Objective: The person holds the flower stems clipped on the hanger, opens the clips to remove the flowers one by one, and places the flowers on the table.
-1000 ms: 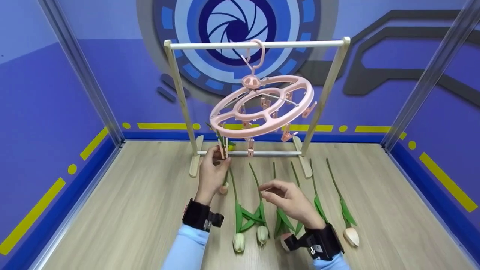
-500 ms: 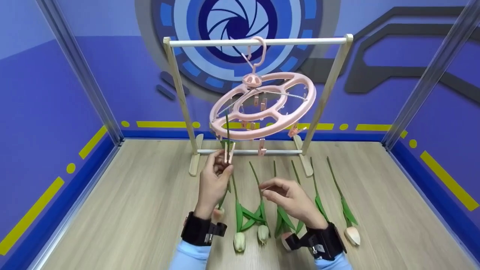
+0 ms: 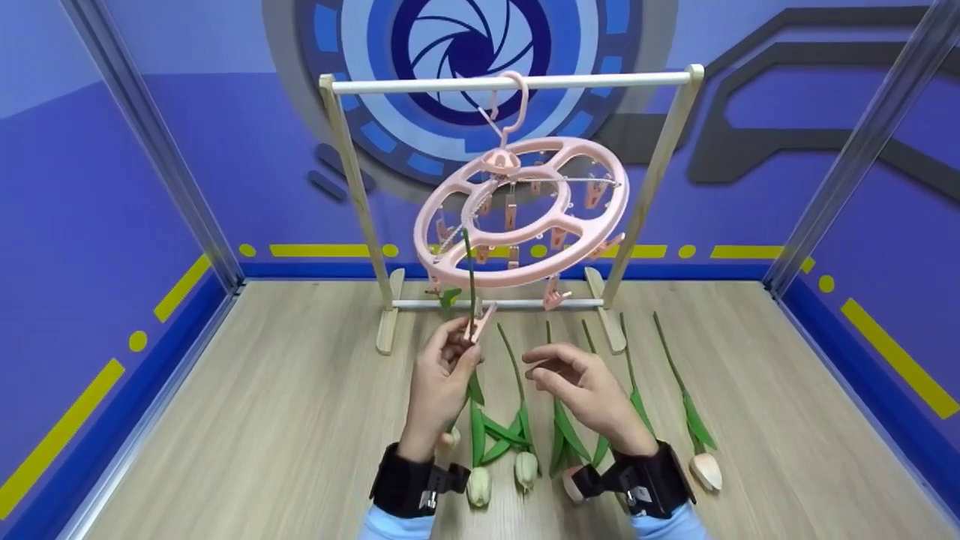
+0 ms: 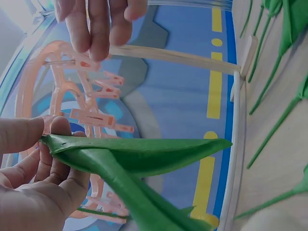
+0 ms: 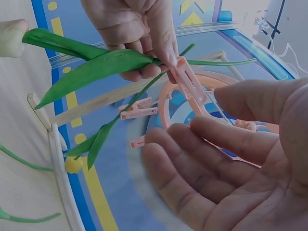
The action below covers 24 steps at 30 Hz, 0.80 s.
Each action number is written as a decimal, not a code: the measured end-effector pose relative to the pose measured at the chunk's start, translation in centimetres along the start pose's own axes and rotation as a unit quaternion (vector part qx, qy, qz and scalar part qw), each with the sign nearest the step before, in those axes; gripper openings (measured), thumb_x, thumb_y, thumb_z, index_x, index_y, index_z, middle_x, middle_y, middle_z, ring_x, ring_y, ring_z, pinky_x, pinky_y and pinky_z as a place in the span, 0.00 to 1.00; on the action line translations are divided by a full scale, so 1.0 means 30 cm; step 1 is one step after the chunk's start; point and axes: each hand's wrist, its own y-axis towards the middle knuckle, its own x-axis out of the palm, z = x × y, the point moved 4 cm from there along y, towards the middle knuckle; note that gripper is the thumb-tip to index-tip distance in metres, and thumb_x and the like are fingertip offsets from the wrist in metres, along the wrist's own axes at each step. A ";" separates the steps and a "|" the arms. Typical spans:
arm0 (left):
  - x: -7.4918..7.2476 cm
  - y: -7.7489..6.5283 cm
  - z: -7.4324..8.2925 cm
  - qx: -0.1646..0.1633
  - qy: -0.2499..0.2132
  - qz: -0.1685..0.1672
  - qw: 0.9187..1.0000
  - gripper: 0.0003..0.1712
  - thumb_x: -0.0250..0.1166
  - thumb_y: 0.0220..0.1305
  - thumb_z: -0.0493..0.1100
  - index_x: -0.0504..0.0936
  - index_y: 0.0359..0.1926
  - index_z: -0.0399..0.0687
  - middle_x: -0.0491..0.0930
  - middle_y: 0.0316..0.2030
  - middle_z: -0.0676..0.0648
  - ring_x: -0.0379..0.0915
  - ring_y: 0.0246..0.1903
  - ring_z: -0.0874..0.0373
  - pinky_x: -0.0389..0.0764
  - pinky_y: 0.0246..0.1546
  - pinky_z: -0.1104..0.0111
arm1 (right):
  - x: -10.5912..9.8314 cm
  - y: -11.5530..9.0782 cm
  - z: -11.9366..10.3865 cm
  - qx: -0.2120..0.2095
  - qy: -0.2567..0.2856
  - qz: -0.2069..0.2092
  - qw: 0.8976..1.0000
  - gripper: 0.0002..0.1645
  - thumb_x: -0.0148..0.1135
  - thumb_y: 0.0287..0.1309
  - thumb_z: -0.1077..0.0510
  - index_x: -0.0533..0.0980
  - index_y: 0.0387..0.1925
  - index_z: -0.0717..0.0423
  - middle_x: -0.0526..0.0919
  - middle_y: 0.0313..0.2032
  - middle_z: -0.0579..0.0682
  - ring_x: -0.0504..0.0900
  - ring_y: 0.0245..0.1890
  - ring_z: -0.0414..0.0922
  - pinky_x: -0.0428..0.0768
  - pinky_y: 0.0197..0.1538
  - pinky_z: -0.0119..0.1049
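My left hand pinches the stem of a tulip, whose bloom points down and whose bare stem end sticks up. A pink clip of the hanger is at those same fingertips, touching the thumb; whether it bites the stem I cannot tell. To the right, my right hand hovers with relaxed, bent fingers and holds nothing. The round pink clip hanger hangs tilted above both hands. Another tulip, with a yellow bloom, hangs upside down near the hanger's left side, mostly behind my left hand in the head view.
The hanger hooks over the white bar of a wooden stand. Several tulips lie in a row on the table, among them a whitish one and a peach one at the right. More pink clips dangle from the rings.
The left hand has come right and nearer with the tulip and clip. The hanger has turned, its near-side clips shifting right. The right hand has barely moved.
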 end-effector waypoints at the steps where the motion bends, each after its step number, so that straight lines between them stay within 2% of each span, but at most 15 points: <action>1: 0.002 -0.002 0.002 -0.002 -0.003 -0.001 1.000 0.23 0.60 0.73 0.29 0.72 0.66 0.30 0.78 0.45 0.37 0.80 0.41 0.48 0.81 0.42 0.71 | 0.001 0.002 0.000 -0.007 0.003 0.007 1.000 0.16 0.57 0.74 0.67 0.77 0.57 0.72 0.83 0.50 0.66 0.84 0.46 0.38 0.84 0.49 0.33; 4: 0.009 -0.007 0.009 0.000 -0.003 -0.008 1.000 0.22 0.59 0.74 0.30 0.73 0.66 0.30 0.77 0.45 0.36 0.79 0.40 0.53 0.81 0.42 0.71 | 0.003 0.009 -0.001 -0.027 0.010 0.031 0.999 0.16 0.56 0.73 0.69 0.76 0.57 0.73 0.82 0.51 0.67 0.85 0.47 0.43 0.84 0.48 0.33; 7: 0.018 -0.009 0.014 0.003 0.001 -0.015 1.000 0.20 0.58 0.75 0.31 0.74 0.65 0.29 0.76 0.44 0.36 0.77 0.38 0.55 0.80 0.40 0.71 | 0.002 0.017 -0.003 -0.029 0.027 0.058 0.998 0.17 0.56 0.73 0.70 0.75 0.59 0.74 0.81 0.53 0.68 0.86 0.48 0.45 0.84 0.48 0.32; 12: 0.038 -0.009 0.012 0.006 0.009 -0.020 1.000 0.18 0.57 0.76 0.31 0.76 0.62 0.28 0.75 0.42 0.40 0.76 0.36 0.55 0.78 0.38 0.72 | 0.001 0.033 -0.002 0.001 0.057 0.090 0.994 0.20 0.55 0.73 0.71 0.72 0.62 0.75 0.79 0.56 0.70 0.85 0.48 0.42 0.84 0.48 0.31; 18: 0.063 -0.008 0.003 0.019 0.017 -0.029 0.999 0.16 0.57 0.76 0.31 0.76 0.61 0.28 0.74 0.40 0.40 0.75 0.35 0.57 0.77 0.37 0.71 | 0.006 0.058 -0.001 0.021 0.064 0.111 0.992 0.21 0.55 0.73 0.71 0.72 0.64 0.74 0.79 0.57 0.68 0.85 0.46 0.41 0.84 0.47 0.33; 24: 0.062 -0.010 0.011 0.027 0.018 -0.027 0.999 0.15 0.57 0.76 0.31 0.78 0.59 0.30 0.74 0.38 0.42 0.73 0.33 0.59 0.77 0.35 0.72 | 0.021 0.082 -0.008 -0.013 0.085 0.114 0.990 0.24 0.54 0.72 0.72 0.68 0.66 0.77 0.76 0.59 0.73 0.85 0.46 0.41 0.84 0.45 0.32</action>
